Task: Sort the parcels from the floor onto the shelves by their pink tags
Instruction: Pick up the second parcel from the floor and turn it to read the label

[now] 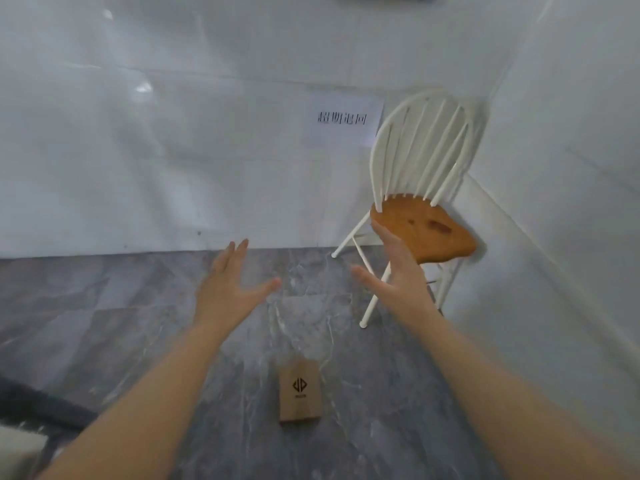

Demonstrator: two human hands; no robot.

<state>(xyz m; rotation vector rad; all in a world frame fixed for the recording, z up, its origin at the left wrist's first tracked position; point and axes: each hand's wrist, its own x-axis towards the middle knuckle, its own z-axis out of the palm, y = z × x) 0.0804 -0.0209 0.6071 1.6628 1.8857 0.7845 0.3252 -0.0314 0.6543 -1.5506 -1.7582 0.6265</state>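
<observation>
Brown cardboard parcel [300, 392] lying flat on the grey marble floor [104, 306], near the white chair [420, 188]. Left hand [228, 289] and right hand [394, 271] both spread wide, empty, raised above the parcel.

A white spindle-back chair [419, 202] with a wooden seat stands in the corner. A paper sign [343, 119] hangs on the wall beside it, its print apparently too blurred to read.

Grey marbled floor [138, 306], brown cardboard parcel [300, 393] lying flat, white chair [415, 188] standing
</observation>
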